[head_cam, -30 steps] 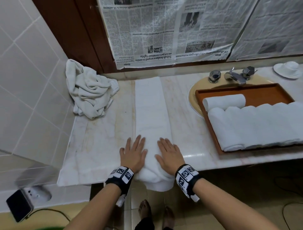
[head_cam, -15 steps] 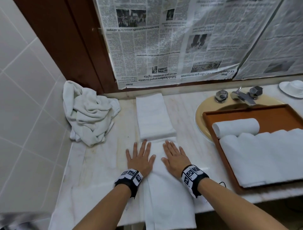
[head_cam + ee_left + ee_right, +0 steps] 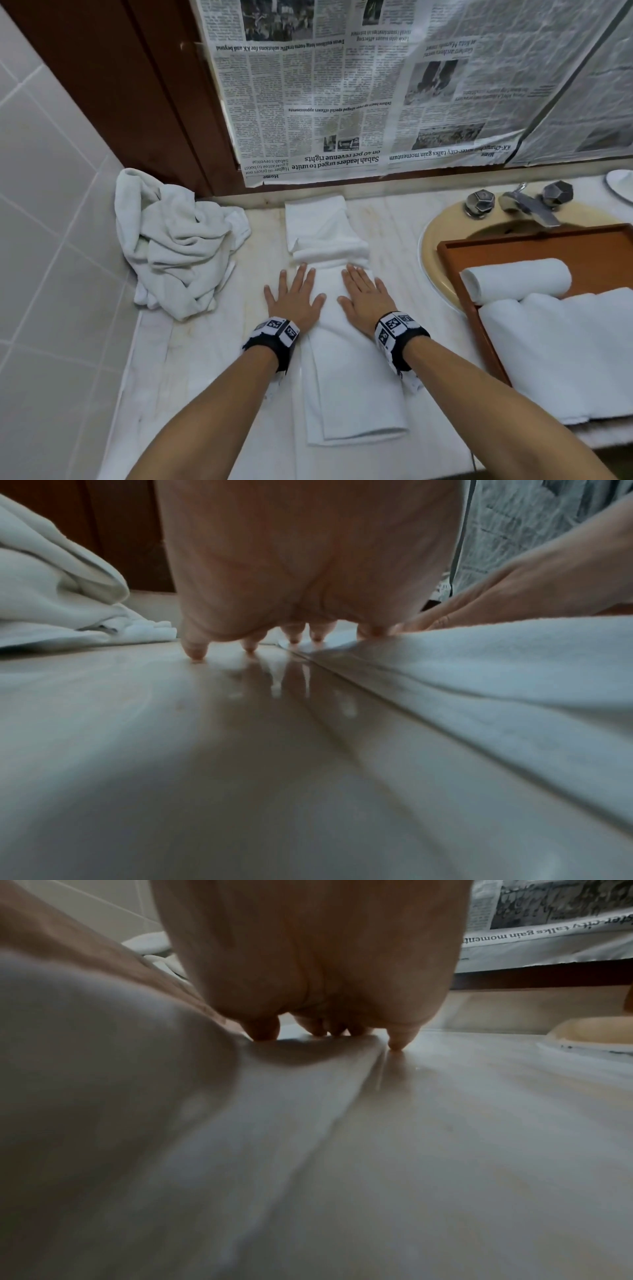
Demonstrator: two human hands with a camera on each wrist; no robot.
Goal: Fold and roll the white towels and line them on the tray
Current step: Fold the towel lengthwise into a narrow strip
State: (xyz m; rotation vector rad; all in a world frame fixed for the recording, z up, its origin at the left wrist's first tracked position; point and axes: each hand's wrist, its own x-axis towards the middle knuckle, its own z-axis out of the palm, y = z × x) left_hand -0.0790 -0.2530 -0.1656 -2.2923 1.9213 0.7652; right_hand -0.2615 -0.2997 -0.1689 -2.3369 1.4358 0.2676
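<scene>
A long folded white towel point(image 3: 349, 377) lies lengthwise on the marble counter point(image 3: 205, 359), its far part buckled into a raised fold point(image 3: 329, 253) near the wall. My left hand point(image 3: 294, 298) lies flat, fingers spread, half on the towel's left edge and half on the counter. My right hand point(image 3: 364, 294) presses flat on the towel's right side. The left wrist view shows the left hand point(image 3: 291, 588) with fingertips down beside the towel point(image 3: 496, 669). In the right wrist view the right hand point(image 3: 308, 974) rests on the towel point(image 3: 240, 1096). Several rolled towels point(image 3: 565, 349) fill the brown tray point(image 3: 455, 253).
A crumpled pile of white towels point(image 3: 178, 246) sits in the left back corner against the tiled wall. The tray rests over a beige sink point(image 3: 431, 246) with a metal faucet point(image 3: 527, 205). Newspaper point(image 3: 376, 102) covers the wall behind. A white dish point(image 3: 620, 185) stands far right.
Both flat hands slid away from me toward the wall, pushing the towel along. Its overhanging end came up onto the counter, and its far part buckled into a fold.
</scene>
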